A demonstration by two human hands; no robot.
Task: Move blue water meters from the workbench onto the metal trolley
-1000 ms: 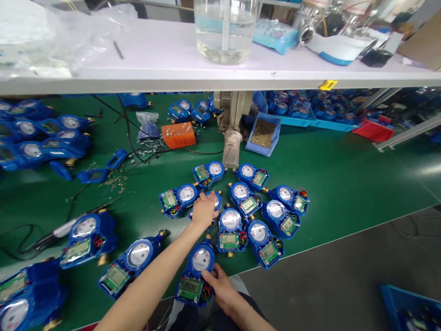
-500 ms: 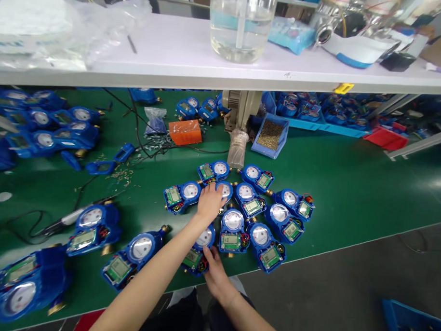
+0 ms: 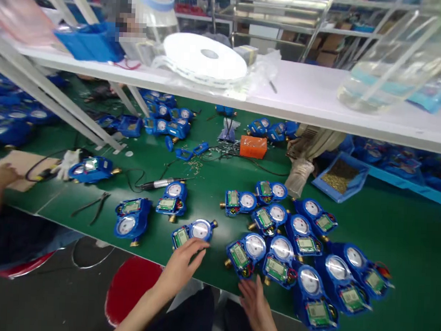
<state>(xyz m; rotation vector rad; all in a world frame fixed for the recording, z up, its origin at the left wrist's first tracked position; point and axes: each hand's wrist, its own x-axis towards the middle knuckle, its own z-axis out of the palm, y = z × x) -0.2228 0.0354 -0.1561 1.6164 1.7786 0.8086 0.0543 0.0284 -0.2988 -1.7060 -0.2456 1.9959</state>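
Observation:
Several blue water meters with white dials and green circuit boards lie packed together on the green table point(image 3: 402, 230). One meter point(image 3: 194, 230) lies apart, left of that cluster. My left hand point(image 3: 183, 263) reaches up from the table's front edge, fingers spread, with the fingertips at this meter's near side. My right hand point(image 3: 254, 298) hovers flat at the table edge, just below the front-most cluster meter point(image 3: 246, 251), and holds nothing.
More meters point(image 3: 132, 219) lie to the left, with pliers point(image 3: 92, 205) and an electric screwdriver point(image 3: 158, 183). Behind are an orange box point(image 3: 253, 146) and a blue bin of brass parts point(image 3: 341, 177). A red stool point(image 3: 129, 288) stands below. Another person's hand point(image 3: 1, 174) is at far left.
The view has swung left. My left hand left the cluster's middle and came to the lone meter on the left. My right hand let go of the front meter.

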